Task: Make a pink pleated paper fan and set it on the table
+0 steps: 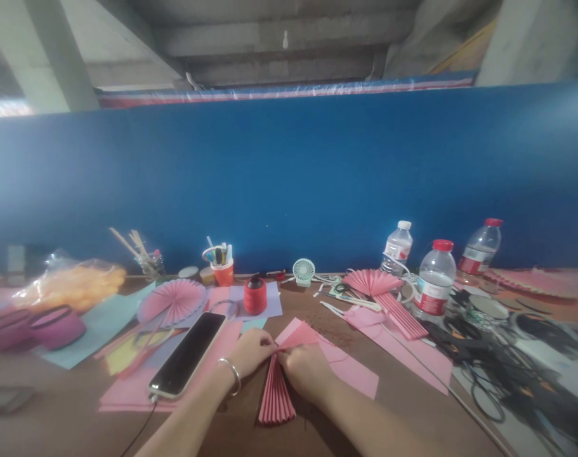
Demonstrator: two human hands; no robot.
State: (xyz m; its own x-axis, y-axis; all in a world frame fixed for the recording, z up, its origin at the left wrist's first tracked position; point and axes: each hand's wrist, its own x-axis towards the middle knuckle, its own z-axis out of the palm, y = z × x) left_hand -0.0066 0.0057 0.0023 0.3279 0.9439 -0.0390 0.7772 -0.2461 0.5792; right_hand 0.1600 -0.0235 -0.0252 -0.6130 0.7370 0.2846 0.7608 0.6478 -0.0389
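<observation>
Left hand (253,351) and right hand (305,368) close together, my fingers pinching the narrow waist of a pleated pink paper fan (276,403), near centre of the bench (243,416). Step, in my judgement: gathering the pleats. Next move calls for steady pressure, folds aligned.

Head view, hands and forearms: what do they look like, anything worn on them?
Both the left hand and the right hand are ungloved. A thin, shiny, silver-coloured bangle circles the left wrist; the right wrist has none. No sleeve shows on either forearm.
</observation>
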